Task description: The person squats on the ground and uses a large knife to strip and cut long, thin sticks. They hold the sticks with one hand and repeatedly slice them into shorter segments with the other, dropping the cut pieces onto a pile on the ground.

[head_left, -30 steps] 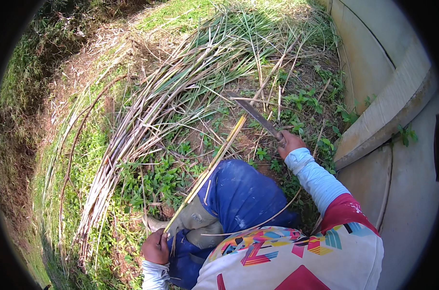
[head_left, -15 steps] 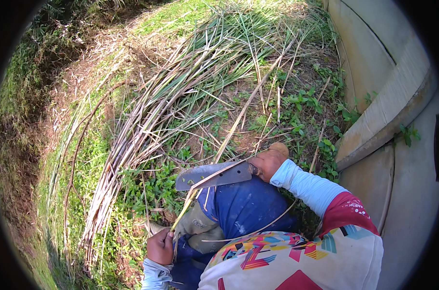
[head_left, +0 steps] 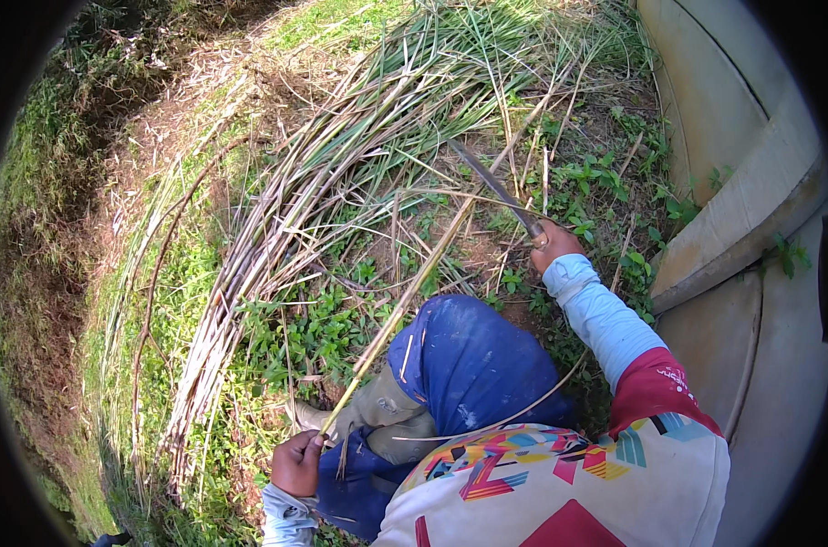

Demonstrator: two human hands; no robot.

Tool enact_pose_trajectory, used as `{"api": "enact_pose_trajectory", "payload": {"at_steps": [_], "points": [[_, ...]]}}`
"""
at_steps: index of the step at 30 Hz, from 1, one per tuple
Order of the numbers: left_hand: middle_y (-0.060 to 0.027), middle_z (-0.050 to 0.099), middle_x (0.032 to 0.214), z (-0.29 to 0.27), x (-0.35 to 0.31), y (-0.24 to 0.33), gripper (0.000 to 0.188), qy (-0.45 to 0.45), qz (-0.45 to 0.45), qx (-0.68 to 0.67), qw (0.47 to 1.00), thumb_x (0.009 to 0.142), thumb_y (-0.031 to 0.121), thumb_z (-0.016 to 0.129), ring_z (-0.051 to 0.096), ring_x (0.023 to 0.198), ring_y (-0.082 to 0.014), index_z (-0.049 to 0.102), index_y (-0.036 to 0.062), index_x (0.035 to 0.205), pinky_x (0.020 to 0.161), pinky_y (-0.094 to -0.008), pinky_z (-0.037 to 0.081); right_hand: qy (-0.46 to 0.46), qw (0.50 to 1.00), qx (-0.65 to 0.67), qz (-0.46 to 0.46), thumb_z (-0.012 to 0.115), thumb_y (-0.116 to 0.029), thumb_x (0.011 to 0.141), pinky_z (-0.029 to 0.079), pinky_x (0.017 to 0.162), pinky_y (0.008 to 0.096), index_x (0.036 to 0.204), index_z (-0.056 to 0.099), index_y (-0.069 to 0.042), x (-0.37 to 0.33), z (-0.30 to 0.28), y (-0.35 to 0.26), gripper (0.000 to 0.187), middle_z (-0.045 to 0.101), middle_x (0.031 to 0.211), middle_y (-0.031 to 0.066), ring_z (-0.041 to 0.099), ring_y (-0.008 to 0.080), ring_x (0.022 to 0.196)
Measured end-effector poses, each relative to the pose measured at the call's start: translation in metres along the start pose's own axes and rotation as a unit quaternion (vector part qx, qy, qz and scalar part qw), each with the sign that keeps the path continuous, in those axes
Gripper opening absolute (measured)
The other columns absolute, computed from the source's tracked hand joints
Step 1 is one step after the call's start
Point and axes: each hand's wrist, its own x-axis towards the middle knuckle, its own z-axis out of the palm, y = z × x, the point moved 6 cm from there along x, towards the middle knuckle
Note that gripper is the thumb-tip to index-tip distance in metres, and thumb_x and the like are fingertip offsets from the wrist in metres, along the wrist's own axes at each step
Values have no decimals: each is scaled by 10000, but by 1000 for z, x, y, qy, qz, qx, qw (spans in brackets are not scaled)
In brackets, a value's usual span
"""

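Observation:
My left hand (head_left: 297, 463), low in the view, pinches the near end of a long cane stalk (head_left: 421, 276). The stalk slants away from me, up and to the right past my knee, its near end yellowish and the rest drier and brown. My right hand (head_left: 555, 244) is wrapped round the handle of a machete (head_left: 496, 185). Its dark blade points forward and left and is seen nearly edge-on, crossing the far part of the stalk. Whether blade and stalk touch, I cannot tell. A thin strip curves across near the blade.
A large heap of cut stalks (head_left: 282, 214) with green leaves lies along the left and far ground. To the right stands a concrete wall with a sloping buttress (head_left: 742, 219). My bent knee in blue cloth (head_left: 473, 365) and a boot (head_left: 318, 417) are between my hands. Low weeds (head_left: 327, 333) grow around.
My right hand has swung the machete forward and right, away from my knee, and its blade has turned edge-on. My left hand keeps the stalk and stays almost in place.

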Motion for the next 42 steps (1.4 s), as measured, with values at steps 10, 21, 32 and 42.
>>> {"api": "enact_pose_trajectory", "payload": {"at_steps": [10, 21, 32, 42], "points": [[-38, 609, 662, 2, 21, -12, 263, -45, -35, -50, 997, 1000, 194, 615, 554, 605, -111, 737, -36, 966, 570, -271, 439, 109, 988, -16, -112, 761, -141, 745, 543, 840, 457, 1203, 649, -140, -53, 1, 65, 472, 704, 1048, 156, 677, 390, 975], [15, 549, 629, -9, 18, -16, 243, -47, -61, -96, 992, 1005, 187, 618, 465, 567, -76, 732, -23, 965, 535, -263, 373, 124, 950, -105, -266, 777, -118, 714, 509, 757, 478, 1171, 641, -104, -72, 2, 49, 477, 660, 952, 120, 654, 363, 898], [34, 532, 620, -20, 16, -15, 246, -43, -62, -66, 995, 999, 200, 630, 454, 563, -67, 745, -13, 957, 528, -252, 346, 141, 934, -124, -305, 801, -105, 672, 514, 722, 453, 1116, 650, -137, -76, -11, 48, 470, 629, 877, 89, 665, 320, 844], [-2, 595, 645, -20, 7, -15, 206, -22, -25, -7, 999, 983, 150, 651, 496, 595, -74, 737, -28, 1039, 551, -275, 399, 101, 939, -125, -304, 796, -115, 710, 519, 736, 462, 1140, 649, -128, -66, -8, 30, 455, 640, 883, 99, 664, 338, 849]]}}
